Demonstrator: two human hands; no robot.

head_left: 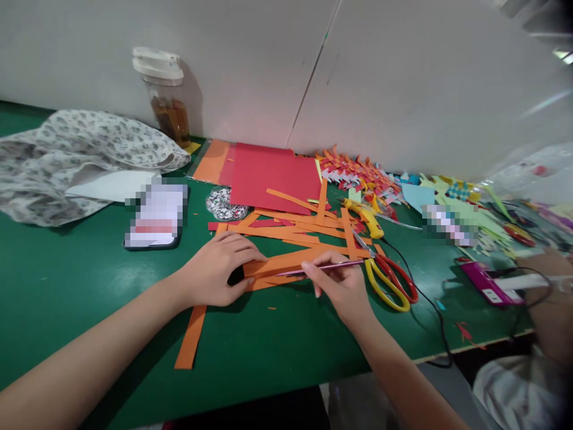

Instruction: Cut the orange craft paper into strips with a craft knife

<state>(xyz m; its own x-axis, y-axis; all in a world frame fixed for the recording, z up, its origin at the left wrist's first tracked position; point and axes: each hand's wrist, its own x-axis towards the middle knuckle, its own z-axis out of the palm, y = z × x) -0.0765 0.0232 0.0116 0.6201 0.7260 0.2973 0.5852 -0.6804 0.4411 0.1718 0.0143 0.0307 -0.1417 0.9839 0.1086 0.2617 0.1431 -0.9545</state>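
Note:
My left hand is curled on the left end of a folded orange paper strip and pins it to the green table. My right hand pinches a thin pencil, which lies flat along the strip with its tip pointing left. More orange strips lie criss-crossed just behind, and one long strip runs toward the table's front edge under my left wrist.
Scissors with red and yellow handles lie right of my right hand, a yellow glue gun behind them. Red paper sheets, a phone, a bowl of googly eyes, a jar, patterned cloth and paper crafts stand farther back.

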